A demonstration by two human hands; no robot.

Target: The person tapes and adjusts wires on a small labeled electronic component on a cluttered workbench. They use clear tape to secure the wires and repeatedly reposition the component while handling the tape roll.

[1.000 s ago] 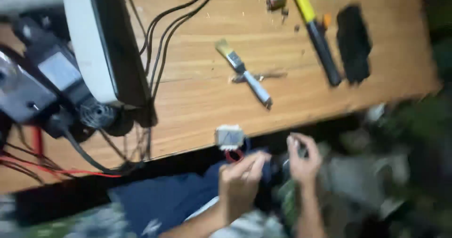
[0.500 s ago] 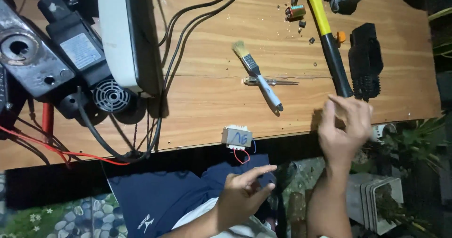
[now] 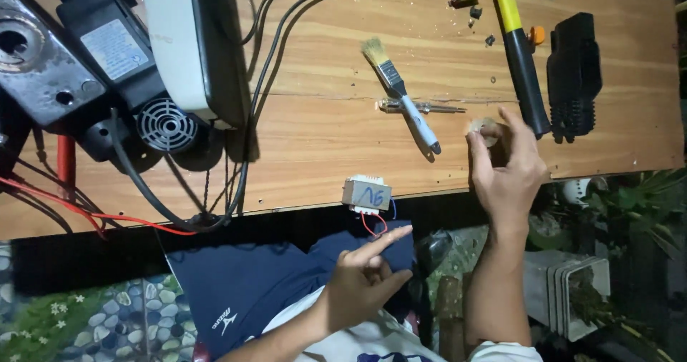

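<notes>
**Right hand on a small roll at the bench edge**

Wooden workbench (image 3: 322, 140) seen from above, dark floor and plants below its near edge. We see the right hand (image 3: 509, 167) resting on the wood near the front edge, fingers curled loosely round a small pale roll (image 3: 485, 128), probably tape, though it is blurred and partly covered, so we can't be sure. The roll sits under the fingertips, touching thumb and index, just right of the paintbrush (image 3: 402, 94) and just left of the hammer (image 3: 517, 54) handle. It looks round, whitish-tan, flat on the table. Whether the hand truly grips it or only touches it, we cannot tell.

Left hand (image 3: 365, 276) hangs below the bench over the lap, holding nothing, index finger stretched out toward the small grey transformer (image 3: 367, 195) with red and blue wires at the bench edge; not touching it.

Versus half a second ago: the right hand was raised with fingers spread near the hammer handle's end; now it is down on the wood and closed over the roll. Left hand pose barely changed. Transformer, brush, hammer unmoved.
</notes>
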